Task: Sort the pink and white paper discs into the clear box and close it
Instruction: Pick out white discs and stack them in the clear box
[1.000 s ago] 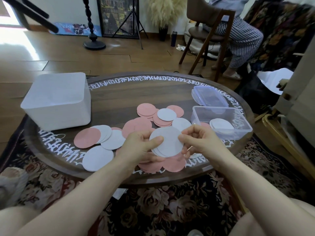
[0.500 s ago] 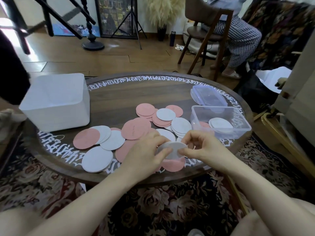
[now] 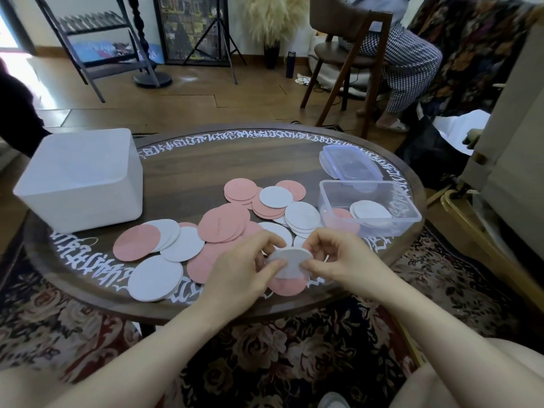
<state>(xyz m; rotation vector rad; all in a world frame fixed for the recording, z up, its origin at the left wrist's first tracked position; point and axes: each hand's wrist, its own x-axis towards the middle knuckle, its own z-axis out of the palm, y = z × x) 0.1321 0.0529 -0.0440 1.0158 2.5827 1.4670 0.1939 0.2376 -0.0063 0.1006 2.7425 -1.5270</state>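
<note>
Currently both hands, left point(image 3: 241, 267) and right point(image 3: 338, 257), pinch a small white stack point(image 3: 290, 262) by opposite edges at centre frame, low over the table point(image 3: 206, 166); probably squaring the discs before boxing. Box point(image 3: 368, 210) sits open right of centre, touching nothing but the table, white and pink discs already inside. Lid point(image 3: 350, 164) lies just behind it. Loose discs point(image 3: 223, 222) crowd the middle; the path right to the box looks free.

Both forearms are reaching forward, converging. The left hand point(image 3: 244, 266) and right hand point(image 3: 338, 257) are pinching with curled fingers, thumbs nearly meeting.
</note>
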